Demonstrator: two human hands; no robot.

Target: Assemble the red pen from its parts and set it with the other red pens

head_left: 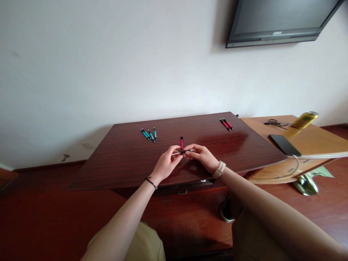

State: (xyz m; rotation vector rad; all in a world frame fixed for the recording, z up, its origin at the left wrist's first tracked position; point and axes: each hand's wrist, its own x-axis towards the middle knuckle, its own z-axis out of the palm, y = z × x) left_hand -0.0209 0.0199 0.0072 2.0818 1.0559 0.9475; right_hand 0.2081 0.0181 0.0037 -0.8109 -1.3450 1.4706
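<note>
The left hand (164, 165) pinches a white rod (175, 153), the right hand (204, 156) a black part (187, 151). A knuckle's nudge could topple the red barrel (181, 142) (upright, slim) at twelve o'clock; teal pens (151, 136) lie at ten.

Room between teal pens (151, 135) and red pens (228, 124); nearer, a red barrel (181, 143) (upright) obstructs.

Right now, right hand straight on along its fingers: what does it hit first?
Most likely the fingertips of the left hand, just past the black pen part the right hand is pinching. The upright red pen part is close to that line; depth is unclear, so it could come first.
</note>
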